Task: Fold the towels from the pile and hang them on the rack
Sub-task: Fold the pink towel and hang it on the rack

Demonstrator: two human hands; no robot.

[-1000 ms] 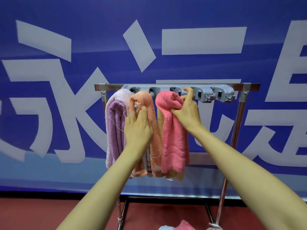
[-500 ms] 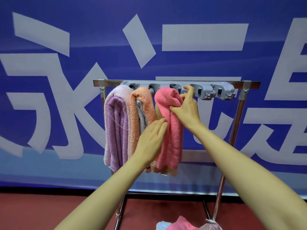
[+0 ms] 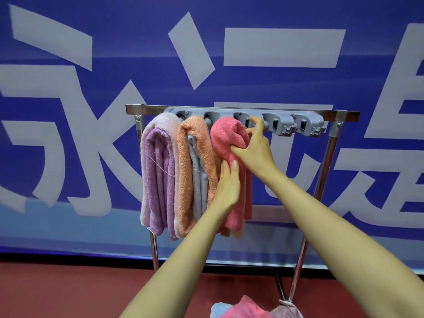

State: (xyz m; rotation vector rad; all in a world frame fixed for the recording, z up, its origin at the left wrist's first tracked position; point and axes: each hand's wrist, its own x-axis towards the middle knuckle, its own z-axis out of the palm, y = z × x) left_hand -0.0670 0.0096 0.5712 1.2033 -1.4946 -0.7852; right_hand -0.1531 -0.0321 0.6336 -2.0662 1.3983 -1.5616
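Pile of unfolded towels point(image 3: 243, 309), pink, pale blue and mauve terry: lay on the red floor point(image 3: 68, 292) at the foot of the stand, nearest the camera, evidently waiting to be folded and hung.

Left hand point(image 3: 227, 189): reached up from below, fingers straight and together, palm laid flat on the front of the folded pink terry towel point(image 3: 226, 136). It held nothing; the flat press appeared meant to steady the hanging cloth and smooth its fold.

Right hand point(image 3: 257, 148): came in from the right, thumb dug into the pink towel's upper fold, pinching the cloth against the curled fingers. The forefinger stretched up toward a slot in the grey plastic holder strip point(image 3: 307, 122), probably seating the fold there.

Pink towel: third from the left, draped double, its head just beside the strip's third slot. Hanging looked nearly finished, only settling left.

Folded orange terry towel point(image 3: 187, 157), pale grey inside: second, touching its neighbours.

Folded lilac terry towel point(image 3: 158, 171): first, at the left post.

Chromed metal rack point(image 3: 149, 109): top bar carried the strip; two slots at the right stood unfilled, room for more from the pile.

Blue banner with large white characters point(image 3: 284, 47): hung behind everything
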